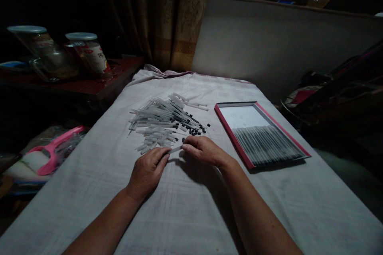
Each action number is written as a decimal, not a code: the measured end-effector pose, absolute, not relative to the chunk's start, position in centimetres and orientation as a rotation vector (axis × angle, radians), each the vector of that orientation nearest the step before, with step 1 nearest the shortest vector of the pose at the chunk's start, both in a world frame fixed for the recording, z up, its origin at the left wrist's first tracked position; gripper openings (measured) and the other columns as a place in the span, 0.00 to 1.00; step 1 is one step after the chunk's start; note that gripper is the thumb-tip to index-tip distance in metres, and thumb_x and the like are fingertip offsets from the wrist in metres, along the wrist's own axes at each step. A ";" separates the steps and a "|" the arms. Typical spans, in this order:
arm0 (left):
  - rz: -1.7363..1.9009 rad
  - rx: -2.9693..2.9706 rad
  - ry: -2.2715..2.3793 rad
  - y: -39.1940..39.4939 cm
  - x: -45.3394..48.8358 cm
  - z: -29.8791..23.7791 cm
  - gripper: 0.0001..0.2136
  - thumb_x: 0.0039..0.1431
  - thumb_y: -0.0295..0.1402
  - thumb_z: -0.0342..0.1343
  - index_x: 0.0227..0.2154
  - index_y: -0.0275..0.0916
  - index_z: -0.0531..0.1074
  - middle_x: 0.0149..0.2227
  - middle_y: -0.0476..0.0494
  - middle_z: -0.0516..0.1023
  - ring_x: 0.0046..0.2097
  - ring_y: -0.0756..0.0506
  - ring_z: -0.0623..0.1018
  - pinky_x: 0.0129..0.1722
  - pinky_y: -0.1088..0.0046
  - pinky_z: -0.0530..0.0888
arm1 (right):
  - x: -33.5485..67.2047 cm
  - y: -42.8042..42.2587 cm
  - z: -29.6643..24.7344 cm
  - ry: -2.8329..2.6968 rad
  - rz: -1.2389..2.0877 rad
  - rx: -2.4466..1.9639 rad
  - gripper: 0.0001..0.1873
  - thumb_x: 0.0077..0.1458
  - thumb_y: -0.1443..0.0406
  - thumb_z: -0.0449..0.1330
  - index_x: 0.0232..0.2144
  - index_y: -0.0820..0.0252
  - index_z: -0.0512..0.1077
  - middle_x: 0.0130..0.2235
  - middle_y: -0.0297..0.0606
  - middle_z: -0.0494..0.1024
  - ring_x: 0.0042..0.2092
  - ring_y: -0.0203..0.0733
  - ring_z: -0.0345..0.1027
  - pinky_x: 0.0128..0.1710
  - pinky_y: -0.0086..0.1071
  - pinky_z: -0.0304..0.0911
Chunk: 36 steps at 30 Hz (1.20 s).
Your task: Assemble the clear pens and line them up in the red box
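Between my two hands is a pale pen barrel [176,149]. My left hand [149,169] pinches its left end, and the fingers of my right hand [205,150] are closed on its right end. Just beyond them lies a loose pile of clear pen parts [155,117], thin tubes with some dark refills among them. Small black caps or plugs [196,131] are scattered at the pile's right side. To the right rests a shallow box with a red rim [234,139], and a row of pens [266,143] lies side by side in its near part.
A white cloth [185,215] covers the table. On a dark red side table [119,69] at the left stand a lidded jar [94,57] and a glass jug [50,61]. A pink plastic item [52,153] lies lower left. A curtain [167,16] hangs behind.
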<state>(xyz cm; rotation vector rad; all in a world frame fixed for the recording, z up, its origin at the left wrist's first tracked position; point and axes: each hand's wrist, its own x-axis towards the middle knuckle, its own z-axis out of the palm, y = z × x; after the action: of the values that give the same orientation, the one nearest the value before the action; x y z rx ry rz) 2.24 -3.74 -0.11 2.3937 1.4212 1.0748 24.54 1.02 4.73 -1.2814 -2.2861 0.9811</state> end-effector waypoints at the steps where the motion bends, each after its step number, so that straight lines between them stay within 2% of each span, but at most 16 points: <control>1: 1.071 2.393 1.421 -3.8 2.3 -0.1 0.10 0.67 0.34 0.50 0.45 0.40 0.75 0.39 0.44 0.82 0.40 0.45 0.82 0.40 0.69 0.77 | 24.6 1.0 4.7 -2.278 0.993 -1.269 0.11 0.61 0.61 0.56 0.34 0.61 0.74 0.30 0.34 0.74 0.31 0.36 0.64 0.32 0.28 0.56; 4: 1.071 2.404 1.412 -3.8 2.3 0.0 0.11 0.67 0.34 0.49 0.44 0.40 0.75 0.38 0.44 0.82 0.39 0.45 0.82 0.39 0.69 0.77 | 24.6 1.0 4.8 -2.284 0.994 -1.238 0.08 0.60 0.63 0.56 0.35 0.61 0.74 0.31 0.33 0.74 0.32 0.36 0.64 0.33 0.28 0.56; 7: 1.069 2.406 1.414 -3.8 2.4 0.0 0.11 0.67 0.34 0.49 0.45 0.40 0.75 0.38 0.43 0.82 0.39 0.45 0.82 0.40 0.69 0.77 | 24.5 1.0 4.8 -2.330 0.969 -1.243 0.14 0.63 0.62 0.53 0.28 0.61 0.73 0.26 0.32 0.71 0.29 0.35 0.61 0.31 0.29 0.53; 12: 1.046 2.390 1.401 -3.9 2.4 0.0 0.10 0.67 0.33 0.50 0.44 0.40 0.75 0.39 0.44 0.83 0.39 0.45 0.81 0.40 0.70 0.77 | 24.5 1.0 4.7 -2.332 0.973 -1.254 0.11 0.62 0.62 0.54 0.32 0.61 0.72 0.29 0.33 0.72 0.31 0.36 0.62 0.32 0.28 0.55; 16: 1.042 2.404 1.388 -3.9 2.4 0.0 0.10 0.66 0.33 0.51 0.44 0.39 0.75 0.38 0.43 0.83 0.39 0.45 0.81 0.40 0.70 0.77 | 24.2 1.0 4.5 -2.360 0.960 -1.276 0.17 0.65 0.63 0.50 0.26 0.61 0.71 0.24 0.32 0.69 0.29 0.35 0.60 0.31 0.28 0.53; 18: 1.051 2.399 1.388 -3.9 2.4 0.0 0.10 0.66 0.33 0.51 0.44 0.39 0.75 0.39 0.43 0.83 0.39 0.45 0.81 0.40 0.70 0.77 | 24.2 0.9 4.5 -2.335 0.971 -1.296 0.19 0.65 0.61 0.50 0.26 0.61 0.71 0.24 0.32 0.69 0.28 0.35 0.60 0.30 0.28 0.53; 23: 1.052 2.389 1.368 -3.9 2.5 0.1 0.10 0.66 0.33 0.51 0.44 0.40 0.76 0.39 0.44 0.83 0.39 0.45 0.82 0.40 0.70 0.77 | 24.2 0.5 4.7 -2.309 0.961 -1.263 0.11 0.62 0.63 0.54 0.29 0.60 0.71 0.26 0.31 0.69 0.30 0.35 0.61 0.31 0.27 0.54; 27: 1.076 2.383 1.328 -4.0 2.4 0.0 0.10 0.66 0.33 0.52 0.44 0.40 0.76 0.39 0.43 0.83 0.39 0.45 0.82 0.41 0.70 0.78 | 24.0 -0.1 3.9 -2.236 0.962 -1.311 0.18 0.63 0.62 0.52 0.21 0.60 0.67 0.21 0.28 0.63 0.26 0.34 0.58 0.27 0.27 0.52; 30: 1.080 2.386 1.309 -4.0 2.3 0.0 0.10 0.65 0.33 0.52 0.45 0.41 0.76 0.40 0.43 0.83 0.40 0.45 0.82 0.42 0.69 0.78 | 24.1 -0.9 3.1 -2.117 1.037 -1.351 0.21 0.64 0.59 0.50 0.20 0.59 0.66 0.20 0.29 0.64 0.25 0.34 0.59 0.26 0.26 0.53; 32: 1.078 2.402 1.279 -4.1 2.5 0.0 0.10 0.65 0.33 0.52 0.44 0.42 0.76 0.40 0.43 0.83 0.41 0.45 0.82 0.42 0.69 0.77 | 24.4 -1.7 2.6 -2.059 1.087 -1.351 0.20 0.64 0.58 0.50 0.22 0.60 0.69 0.22 0.31 0.69 0.26 0.35 0.62 0.27 0.27 0.56; 36: 1.008 2.471 1.161 -4.4 3.3 0.2 0.09 0.66 0.33 0.52 0.44 0.42 0.75 0.39 0.44 0.83 0.41 0.46 0.82 0.41 0.71 0.77 | 24.9 -3.5 2.2 -1.979 1.111 -1.259 0.13 0.60 0.60 0.55 0.40 0.61 0.75 0.34 0.37 0.79 0.34 0.38 0.70 0.35 0.29 0.62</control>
<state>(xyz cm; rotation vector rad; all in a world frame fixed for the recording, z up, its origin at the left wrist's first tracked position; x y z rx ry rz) 3.27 -4.44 0.22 2.4711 1.1614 1.0081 24.87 -3.54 2.23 -1.2592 -1.9791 1.1109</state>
